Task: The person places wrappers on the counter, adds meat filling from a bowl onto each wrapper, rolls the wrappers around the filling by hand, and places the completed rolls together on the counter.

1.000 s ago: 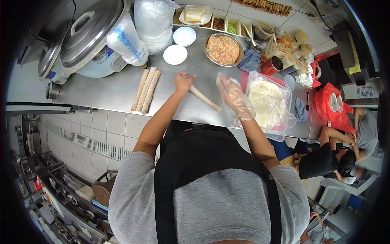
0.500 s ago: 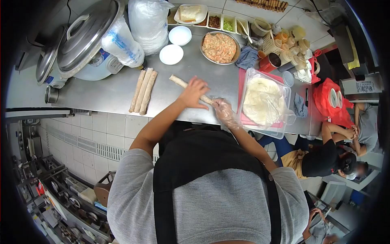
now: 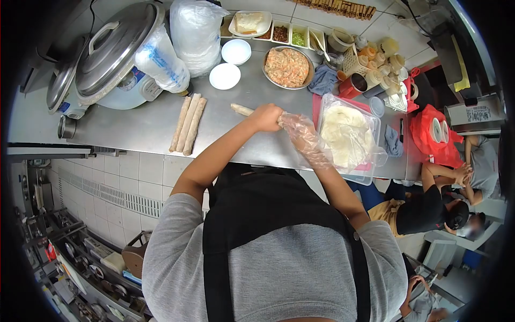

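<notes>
Beige roll [image 3: 241, 109] on the table [image 3: 134, 123], middle, right of three similar rolls [image 3: 188, 124], left of the pale dough [image 3: 346, 131]. Left hand [image 3: 267, 117] is curled closed around it, far-left end poking out; gloved right hand [image 3: 304, 134] meets it at the right, grip unclear. Handling: light, even pressure, hands in line, so it shouldn't pinch thin.

Pale tan, slender roll [image 3: 242, 109]: you see its left end exposed, slanting toward near right, the remainder mostly hidden at your left hand [image 3: 267, 117].
</notes>
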Motion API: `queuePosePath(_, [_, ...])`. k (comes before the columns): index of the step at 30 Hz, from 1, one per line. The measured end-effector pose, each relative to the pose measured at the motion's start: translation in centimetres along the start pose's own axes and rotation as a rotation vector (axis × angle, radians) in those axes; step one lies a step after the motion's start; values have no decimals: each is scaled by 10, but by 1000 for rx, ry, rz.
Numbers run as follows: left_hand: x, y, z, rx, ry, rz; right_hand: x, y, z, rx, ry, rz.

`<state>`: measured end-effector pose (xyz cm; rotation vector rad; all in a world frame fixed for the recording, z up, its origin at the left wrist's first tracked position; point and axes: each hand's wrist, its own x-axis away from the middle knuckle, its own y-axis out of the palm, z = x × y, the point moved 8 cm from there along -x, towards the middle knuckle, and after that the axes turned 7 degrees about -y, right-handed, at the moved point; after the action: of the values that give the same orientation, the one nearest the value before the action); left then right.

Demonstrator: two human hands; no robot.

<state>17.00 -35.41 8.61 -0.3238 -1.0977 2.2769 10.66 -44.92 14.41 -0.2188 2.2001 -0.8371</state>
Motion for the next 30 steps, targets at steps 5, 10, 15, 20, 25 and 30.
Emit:
queuePosePath(5, [4,-31,10,80,-110,-7,-45,-8,-6,77,10,-207])
queuePosePath(10, [8,-59,22,524,78,52,-88,-37,-25,-168,93,-159])
queuePosePath(15, [17,-69,18,484,-232,-128,-94,-35,-42,-103,-82,-350])
queuePosePath(20, [22,-86,34,567,125,107,-99,-39,-51,-240,118,-301])
queuePosePath(25, [24,-91,34,411,-61,-72,-103,-40,-56,-241,-35,-323])
queuePosePath(30, [28,-91,37,362,-124,5,-99,-40,-62,-171,-219,-330])
